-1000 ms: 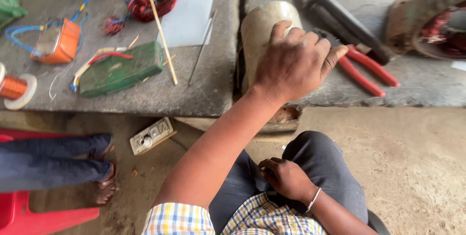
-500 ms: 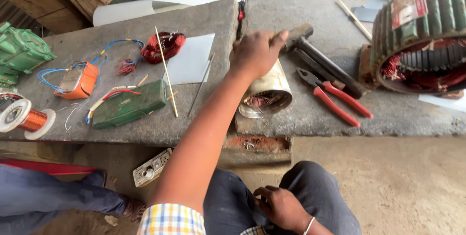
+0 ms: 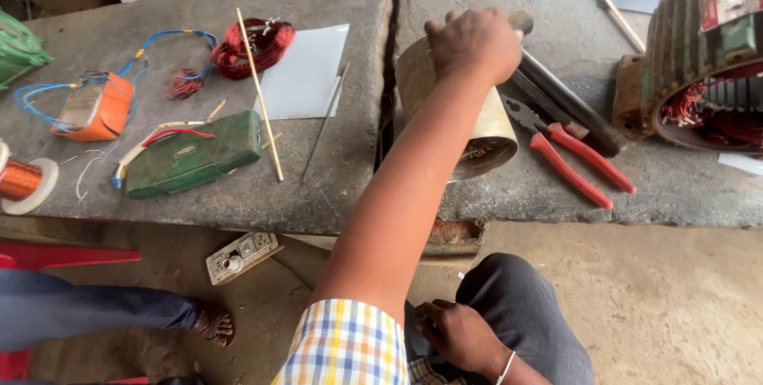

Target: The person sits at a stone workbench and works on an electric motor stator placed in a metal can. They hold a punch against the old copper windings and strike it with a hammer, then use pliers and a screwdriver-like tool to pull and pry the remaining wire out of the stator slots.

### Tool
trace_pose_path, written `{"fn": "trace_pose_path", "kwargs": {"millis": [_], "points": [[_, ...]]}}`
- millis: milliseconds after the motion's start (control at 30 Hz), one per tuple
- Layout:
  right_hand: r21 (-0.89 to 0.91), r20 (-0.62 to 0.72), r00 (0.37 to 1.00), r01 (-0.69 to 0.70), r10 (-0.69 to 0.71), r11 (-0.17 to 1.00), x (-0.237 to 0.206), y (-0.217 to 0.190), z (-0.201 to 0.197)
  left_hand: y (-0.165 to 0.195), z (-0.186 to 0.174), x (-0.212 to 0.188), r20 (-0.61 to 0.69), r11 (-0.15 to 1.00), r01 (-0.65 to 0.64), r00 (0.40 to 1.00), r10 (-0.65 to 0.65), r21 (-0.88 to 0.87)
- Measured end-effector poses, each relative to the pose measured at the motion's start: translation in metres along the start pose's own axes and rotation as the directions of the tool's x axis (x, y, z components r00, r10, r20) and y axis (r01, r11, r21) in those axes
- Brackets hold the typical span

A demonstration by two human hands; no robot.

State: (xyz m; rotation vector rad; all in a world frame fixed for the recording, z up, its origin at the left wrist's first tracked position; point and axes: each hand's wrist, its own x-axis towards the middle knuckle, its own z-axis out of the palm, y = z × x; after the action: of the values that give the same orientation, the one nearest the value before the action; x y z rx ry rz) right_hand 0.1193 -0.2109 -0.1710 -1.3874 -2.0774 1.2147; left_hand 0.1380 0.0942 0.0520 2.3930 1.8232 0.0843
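Tan metal cylinder (image 3: 485, 127) on its side at the seam of the stone bench (image 3: 334, 186), open end toward the bench edge, copper windings just visible inside. Left hand (image 3: 474, 43) clamped over the far end, fingers curled down round the rim, back of hand up; thumb pos. can't be made out. Vs. half a sec ago: hand shifted from the upper side to the far end, cylinder in approx. the same spot, mouth tipped a bit more toward the camera. Reads as a re-grip to steady or turn the piece, not a lift.

Right hand (image 3: 461, 336) low on the lap, loosely closed, holding nothing visible, well apart from the bench.

Just beside the cylinder, right: dark long-handled tool (image 3: 568, 107), then red-handled pliers (image 3: 576, 164), both flat, untouched. Further right, big ribbed motor stator (image 3: 699, 59) w/ red windings.

Left of the seam: white sheet (image 3: 306, 71), thin stick (image 3: 258, 91), red wire coil (image 3: 254, 43), green box (image 3: 195, 154), orange wound unit (image 3: 95, 107), copper wire spool (image 3: 20, 180). Below the bench, wall socket (image 3: 242, 254) on the floor, another person's sandalled foot (image 3: 211, 325) near it.
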Motion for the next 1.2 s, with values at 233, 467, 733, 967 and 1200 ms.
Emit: {"fn": "trace_pose_path", "kwargs": {"millis": [233,467,733,967,1200], "points": [[-0.038,-0.001,1.000,0.016,-0.016,0.999,-0.002,0.002,0.002,0.023,0.006,0.008,-0.125,0.997,-0.019,0.992,0.009,-0.074],[-0.012,0.011,1.000,0.002,-0.002,1.000,-0.001,-0.002,-0.001,0.014,0.010,0.009,-0.160,0.997,-0.033,0.987,0.021,-0.068],[-0.020,0.068,0.997,-0.020,0.022,1.000,-0.002,-0.009,-0.006,-0.004,0.009,0.002,-0.213,0.998,-0.038,0.977,0.028,-0.043],[-0.069,0.109,0.992,-0.050,0.057,0.996,-0.001,-0.009,-0.005,-0.007,0.013,0.002,-0.262,0.994,-0.066,0.964,0.040,-0.091],[-0.054,0.087,0.996,-0.011,0.016,0.998,-0.002,-0.008,-0.006,-0.006,0.016,0.005,-0.263,0.990,-0.073,0.964,0.039,-0.119]]}}
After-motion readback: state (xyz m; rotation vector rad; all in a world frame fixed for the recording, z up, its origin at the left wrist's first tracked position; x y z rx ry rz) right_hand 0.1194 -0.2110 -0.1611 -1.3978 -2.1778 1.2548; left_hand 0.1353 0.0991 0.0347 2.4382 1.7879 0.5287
